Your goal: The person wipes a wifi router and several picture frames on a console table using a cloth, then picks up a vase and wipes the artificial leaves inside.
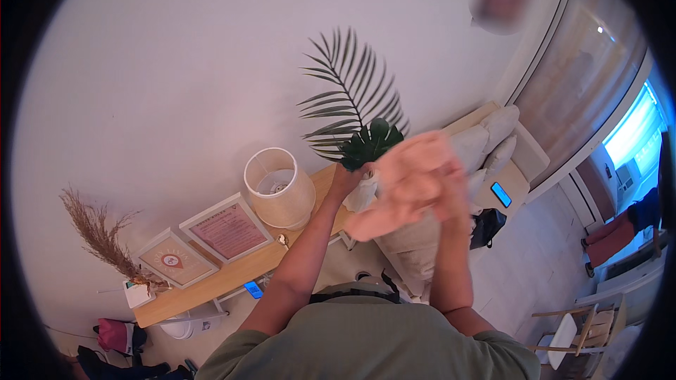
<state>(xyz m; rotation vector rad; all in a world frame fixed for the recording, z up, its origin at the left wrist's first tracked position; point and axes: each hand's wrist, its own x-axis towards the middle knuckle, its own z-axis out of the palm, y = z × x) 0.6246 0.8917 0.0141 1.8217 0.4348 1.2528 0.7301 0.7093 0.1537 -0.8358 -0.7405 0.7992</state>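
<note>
My left hand (347, 178) grips the lower part of the green leaves, just above a white vase (362, 193). Its fingertips are partly hidden, and I cannot tell whether they also touch the vase rim. A dark monstera-shaped leaf (374, 142) and a long palm frond (351, 89) rise from there against the wall. In my right hand (451, 192) is a crumpled pink cloth (406, 184), blurred by motion. The cloth hangs in front of the vase and covers part of it.
A wooden console table (211, 287) carries a lampshade (280, 190), two framed signs (232, 228) with writing, and dried pampas grass (100, 237). Right of it stands a cushioned sofa (507, 169) with a phone (501, 195) and black bag (487, 227). Another person (615, 237) is at far right.
</note>
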